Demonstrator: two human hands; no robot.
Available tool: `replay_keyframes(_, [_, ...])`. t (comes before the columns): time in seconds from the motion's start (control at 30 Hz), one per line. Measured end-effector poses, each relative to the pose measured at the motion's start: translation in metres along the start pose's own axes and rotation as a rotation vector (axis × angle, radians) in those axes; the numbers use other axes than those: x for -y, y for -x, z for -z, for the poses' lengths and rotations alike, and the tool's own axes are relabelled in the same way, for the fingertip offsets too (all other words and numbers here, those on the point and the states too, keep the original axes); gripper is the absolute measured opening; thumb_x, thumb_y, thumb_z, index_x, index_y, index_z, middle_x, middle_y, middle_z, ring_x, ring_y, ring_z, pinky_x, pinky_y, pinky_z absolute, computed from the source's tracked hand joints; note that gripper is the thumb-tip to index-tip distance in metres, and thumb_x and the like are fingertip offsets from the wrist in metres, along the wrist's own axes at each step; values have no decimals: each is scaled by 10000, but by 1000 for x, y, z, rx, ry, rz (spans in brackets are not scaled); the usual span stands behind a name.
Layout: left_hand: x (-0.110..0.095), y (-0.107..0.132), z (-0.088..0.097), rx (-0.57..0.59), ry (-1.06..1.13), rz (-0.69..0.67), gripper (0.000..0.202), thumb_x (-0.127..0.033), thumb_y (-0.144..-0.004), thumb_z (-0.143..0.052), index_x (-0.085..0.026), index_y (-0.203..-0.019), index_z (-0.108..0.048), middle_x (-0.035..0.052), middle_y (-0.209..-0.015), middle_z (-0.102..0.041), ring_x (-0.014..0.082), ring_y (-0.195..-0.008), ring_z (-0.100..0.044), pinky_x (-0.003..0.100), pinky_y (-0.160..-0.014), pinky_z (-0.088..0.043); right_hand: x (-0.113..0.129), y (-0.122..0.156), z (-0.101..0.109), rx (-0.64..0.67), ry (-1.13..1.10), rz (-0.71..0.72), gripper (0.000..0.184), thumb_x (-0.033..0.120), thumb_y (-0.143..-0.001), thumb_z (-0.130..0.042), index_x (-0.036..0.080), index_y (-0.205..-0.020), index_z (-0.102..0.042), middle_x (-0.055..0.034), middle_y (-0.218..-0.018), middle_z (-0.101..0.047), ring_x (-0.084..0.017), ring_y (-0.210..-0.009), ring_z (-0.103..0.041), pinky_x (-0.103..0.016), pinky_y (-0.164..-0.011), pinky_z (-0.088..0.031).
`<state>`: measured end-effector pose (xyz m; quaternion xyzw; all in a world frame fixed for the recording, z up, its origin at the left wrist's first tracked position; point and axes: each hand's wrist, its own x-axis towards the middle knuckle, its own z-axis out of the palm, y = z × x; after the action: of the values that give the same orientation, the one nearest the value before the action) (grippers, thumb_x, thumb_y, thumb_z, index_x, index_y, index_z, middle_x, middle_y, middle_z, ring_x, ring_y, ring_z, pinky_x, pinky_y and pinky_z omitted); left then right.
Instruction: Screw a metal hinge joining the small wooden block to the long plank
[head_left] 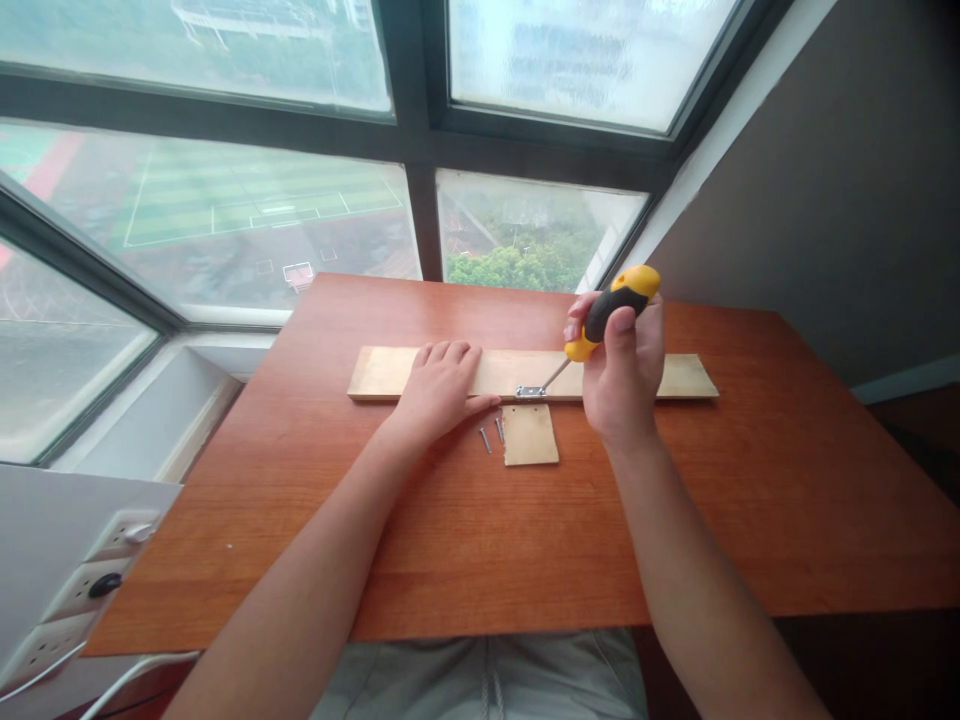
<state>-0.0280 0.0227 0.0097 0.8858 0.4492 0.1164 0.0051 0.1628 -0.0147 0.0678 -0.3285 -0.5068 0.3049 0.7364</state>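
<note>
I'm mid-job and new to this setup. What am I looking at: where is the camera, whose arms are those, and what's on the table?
There is no machine here. The arms are a person's own, and the single picture comes from a camera worn on their head, looking forward and down. The left hand lies flat, palm down, on a long wooden board. The right hand grips a yellow and black screwdriver, its tip at a small metal plate on the board's near edge. Just in front of it lie a small square of wood and two loose screws. Everything sits on a reddish-brown table beside a window.
</note>
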Motion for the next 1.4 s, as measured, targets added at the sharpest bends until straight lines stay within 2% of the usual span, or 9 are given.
replay_keyframes(0.1, [0,0,0,-1,-2,-1,605,-620,-833,-571,-162,-1223,-514,154,-1253,-562,321,-1152,-495,422,-1006,-327,-1,-1,2,-27,24,34,260,441,-862,-605,306,-1045,-477,14,-926,-606,-127,-713,-575,-299,-692,-472])
replay_keyframes(0.2, [0,0,0,-6,1,-2,613,-615,-829,-581,-157,-1230,-511,158,-1255,-560,325,-1163,-490,425,-1010,-324,-1,-1,4,-27,36,17,203,458,-906,-516,282,-1008,-519,-20,-1024,-600,-144,-810,-614,-326,-753,-503])
replay_keyframes(0.33, [1,0,-1,-9,8,-3,612,-612,-829,-583,-157,-1231,-512,160,-1249,-562,327,-1163,-489,431,-1014,-319,0,-1,3,-1,11,19,241,473,-947,-409,273,-1044,-503,-29,-943,-590,-160,-778,-633,-348,-737,-519])
replay_keyframes(0.53, [0,0,-1,-12,-8,-8,619,-625,-830,-572,-153,-1226,-511,157,-1241,-564,321,-1152,-497,424,-1010,-326,-5,-3,8,-19,157,73,374,418,-826,-642,335,-1098,-398,13,-1031,-583,-129,-733,-617,-315,-690,-528])
replay_keyframes(0.7, [0,0,0,-4,-19,-7,618,-619,-833,-573,-147,-1228,-512,157,-1239,-569,323,-1152,-498,427,-1015,-328,-5,-2,9,-39,188,59,184,423,-914,-489,318,-1064,-505,-15,-971,-584,-178,-885,-645,-350,-739,-536])
replay_keyframes(0.83, [0,1,0,-2,-16,-10,606,-613,-832,-579,-156,-1224,-511,153,-1242,-567,321,-1155,-496,424,-1013,-331,-1,-1,6,-19,158,76,297,435,-947,-418,380,-1239,-433,-27,-1078,-618,-195,-911,-664,-399,-806,-534])
replay_keyframes(1.07, [-2,0,2,0,-5,3,599,-608,-836,-571,-165,-1234,-512,153,-1239,-561,324,-1140,-497,432,-1009,-328,-3,-4,9,-4,167,110,383,422,-822,-672,385,-1138,-460,11,-1064,-608,-183,-897,-658,-381,-804,-543])
replay_keyframes(1.2, [-2,0,2,4,-13,2,603,-612,-838,-564,-161,-1235,-514,156,-1238,-561,326,-1130,-494,440,-1003,-333,-1,-3,9,0,172,47,286,457,-917,-509,338,-1177,-499,-23,-1153,-596,-199,-1010,-646,-384,-824,-544])
replay_keyframes(1.4, [-1,0,1,5,-5,3,599,-614,-840,-558,-172,-1241,-509,157,-1251,-558,329,-1139,-491,442,-1004,-333,4,-3,4,-22,216,59,335,454,-981,-251,320,-1197,-469,-47,-1081,-623,-193,-880,-668,-397,-785,-536])
